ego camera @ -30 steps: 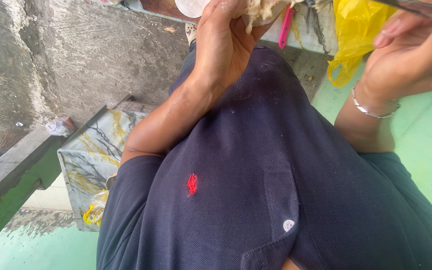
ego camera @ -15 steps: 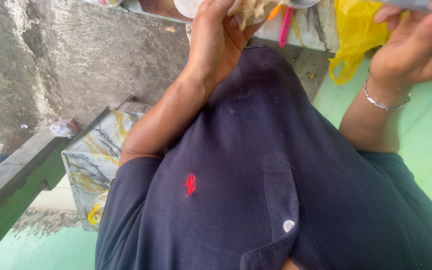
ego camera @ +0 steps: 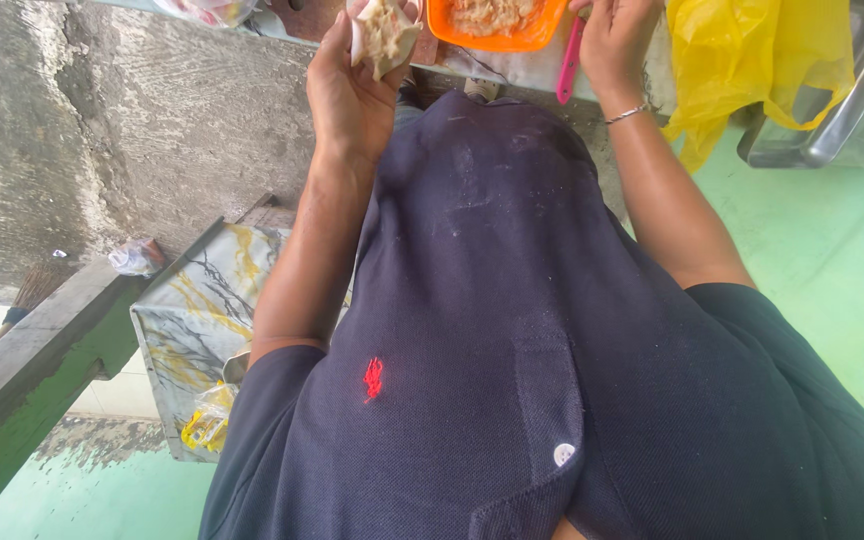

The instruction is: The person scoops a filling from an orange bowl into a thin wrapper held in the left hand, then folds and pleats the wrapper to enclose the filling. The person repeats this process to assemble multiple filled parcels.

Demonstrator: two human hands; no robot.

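Pale folded dough wrapper with filling (ego camera: pixel 384 35) sits cupped in our left hand (ego camera: pixel 352 95), lower in view than 0.5 s ago. Orange plastic tub of filling (ego camera: pixel 497 22) now shows; our right hand (ego camera: pixel 614 40) pinches a pink utensil (ego camera: pixel 569 62), its tip hidden, tub cut off.

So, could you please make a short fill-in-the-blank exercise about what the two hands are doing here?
1. The left hand holds a filled ____ wrapper.
2. The right hand grips a ____ utensil handle.
3. The filling sits in an ____ container.
4. A ____ plastic bag hangs beside the right wrist.

Missing words: dumpling; pink; orange; yellow
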